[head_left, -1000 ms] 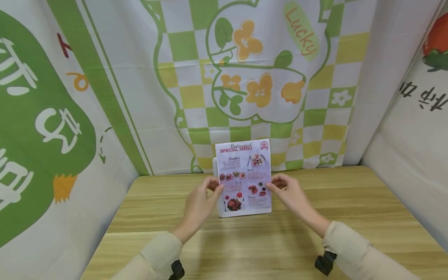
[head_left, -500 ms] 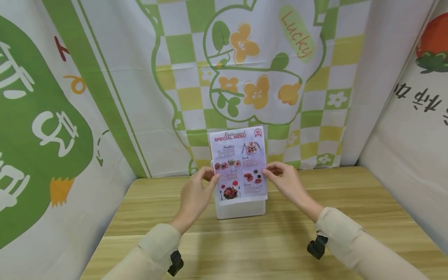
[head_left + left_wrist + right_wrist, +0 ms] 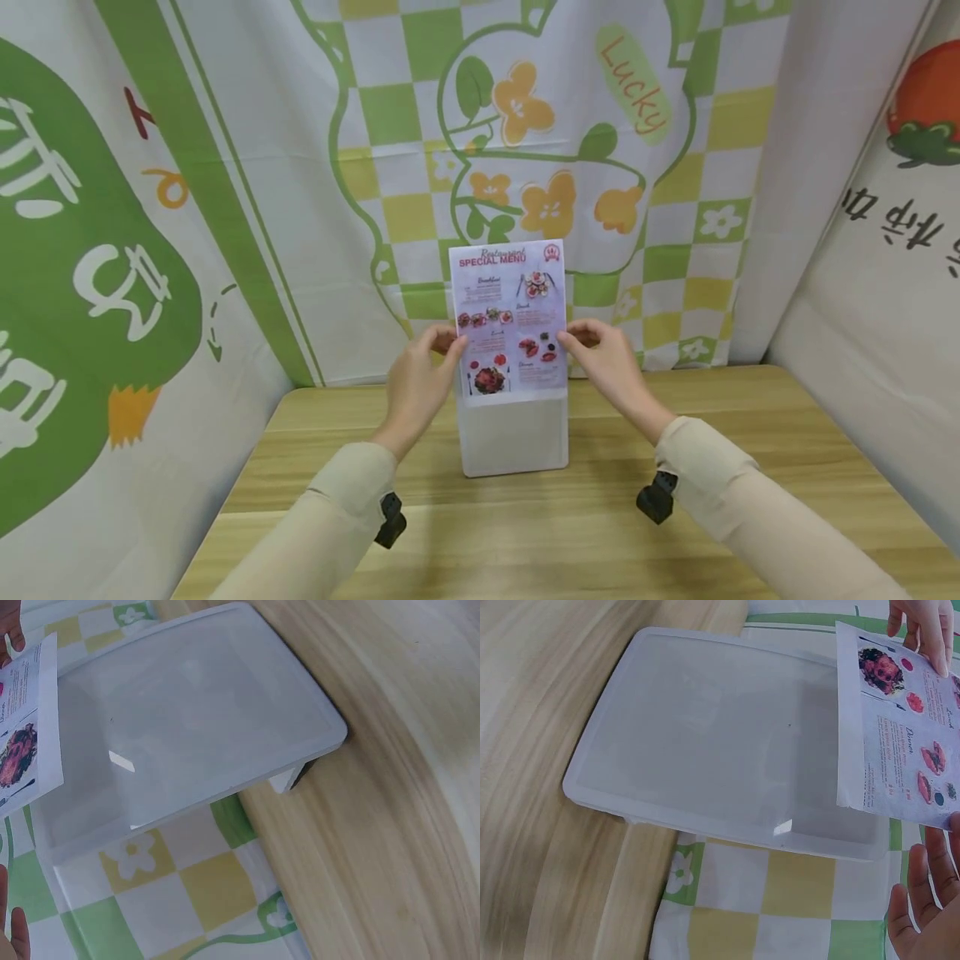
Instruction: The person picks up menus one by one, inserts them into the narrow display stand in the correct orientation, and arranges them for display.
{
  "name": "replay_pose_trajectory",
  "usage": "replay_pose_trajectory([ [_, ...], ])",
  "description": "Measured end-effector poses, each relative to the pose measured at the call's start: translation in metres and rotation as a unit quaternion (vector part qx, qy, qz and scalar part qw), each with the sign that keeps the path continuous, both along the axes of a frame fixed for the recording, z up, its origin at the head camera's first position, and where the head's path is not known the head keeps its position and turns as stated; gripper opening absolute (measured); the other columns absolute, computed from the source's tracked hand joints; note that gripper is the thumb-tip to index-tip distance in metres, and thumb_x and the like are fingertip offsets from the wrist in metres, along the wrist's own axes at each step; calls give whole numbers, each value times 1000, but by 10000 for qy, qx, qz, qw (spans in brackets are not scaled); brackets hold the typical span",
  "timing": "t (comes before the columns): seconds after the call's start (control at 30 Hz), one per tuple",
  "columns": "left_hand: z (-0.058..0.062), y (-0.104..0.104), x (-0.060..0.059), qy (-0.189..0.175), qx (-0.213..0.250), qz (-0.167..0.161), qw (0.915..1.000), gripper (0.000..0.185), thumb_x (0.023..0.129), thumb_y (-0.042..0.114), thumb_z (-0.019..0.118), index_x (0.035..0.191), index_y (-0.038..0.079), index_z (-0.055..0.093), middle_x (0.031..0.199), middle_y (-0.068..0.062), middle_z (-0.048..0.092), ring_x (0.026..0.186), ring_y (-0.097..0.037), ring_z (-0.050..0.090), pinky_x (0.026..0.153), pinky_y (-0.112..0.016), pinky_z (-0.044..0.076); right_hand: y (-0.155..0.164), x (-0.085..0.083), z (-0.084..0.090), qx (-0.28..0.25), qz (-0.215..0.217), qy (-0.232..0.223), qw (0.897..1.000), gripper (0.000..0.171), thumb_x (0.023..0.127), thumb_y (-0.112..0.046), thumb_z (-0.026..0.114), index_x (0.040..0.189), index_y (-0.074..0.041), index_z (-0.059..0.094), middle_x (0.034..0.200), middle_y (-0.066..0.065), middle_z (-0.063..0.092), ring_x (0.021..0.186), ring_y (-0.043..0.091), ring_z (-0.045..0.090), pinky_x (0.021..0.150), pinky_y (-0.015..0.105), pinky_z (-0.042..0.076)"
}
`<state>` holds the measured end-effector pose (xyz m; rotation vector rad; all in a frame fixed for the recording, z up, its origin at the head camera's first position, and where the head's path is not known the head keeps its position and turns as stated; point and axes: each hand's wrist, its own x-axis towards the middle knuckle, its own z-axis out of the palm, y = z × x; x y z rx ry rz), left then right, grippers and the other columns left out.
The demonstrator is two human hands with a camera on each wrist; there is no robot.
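Observation:
A printed restaurant menu sheet (image 3: 510, 325) is held upright between both hands in the head view. My left hand (image 3: 420, 383) pinches its left edge between thumb and fingers, and my right hand (image 3: 611, 367) pinches the right edge the same way. Behind it leans a blank white stand panel (image 3: 513, 437) with rounded corners, its lower part showing below the sheet. Both wrist views show the sheet's bottom edge apart from the smooth panel (image 3: 195, 712). A short support foot (image 3: 286, 778) juts out behind the panel. The panel's upper part is hidden by the menu in the head view.
The stand rests on a wood-grain table (image 3: 337, 500), close to its back edge. A checkered green, yellow and white curtain (image 3: 401, 117) hangs right behind. Printed cloth walls (image 3: 97, 275) flank the table on both sides.
Both hands have raised the menu sheet from in front of the panel, uncovering the panel's lower part. The stand stays on the table. The head view has shifted slightly.

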<state>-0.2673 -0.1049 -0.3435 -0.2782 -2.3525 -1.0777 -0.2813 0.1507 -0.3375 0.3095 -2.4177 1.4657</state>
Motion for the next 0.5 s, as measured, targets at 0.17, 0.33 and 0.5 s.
replay_pose_trajectory([
  [0.17, 8, 2, -8, -38, 1, 98, 9999, 27, 98, 37, 63, 109, 13, 68, 94, -2, 70, 81, -19, 63, 67, -35, 48, -3, -8, 6, -131, -129, 86, 9998, 26, 97, -20, 66, 111, 1, 69, 103, 16, 70, 94, 26, 64, 85, 39, 50],
  [0.33, 15, 2, -18, -115, -16, 197, 9997, 30, 98, 40, 61, 111, 14, 68, 94, -2, 70, 78, -19, 62, 66, -35, 47, -6, -15, 12, -249, -218, 205, 9992, 27, 97, -19, 66, 114, 2, 68, 103, 16, 70, 94, 26, 64, 82, 36, 50],
  [0.5, 21, 3, -26, -76, -20, 299, 9995, 31, 98, 40, 61, 112, 13, 68, 94, -3, 69, 77, -19, 61, 67, -35, 46, -9, -22, 17, -287, -380, 403, 9981, 27, 97, -22, 65, 114, -1, 69, 101, 14, 70, 92, 24, 63, 80, 35, 50],
])
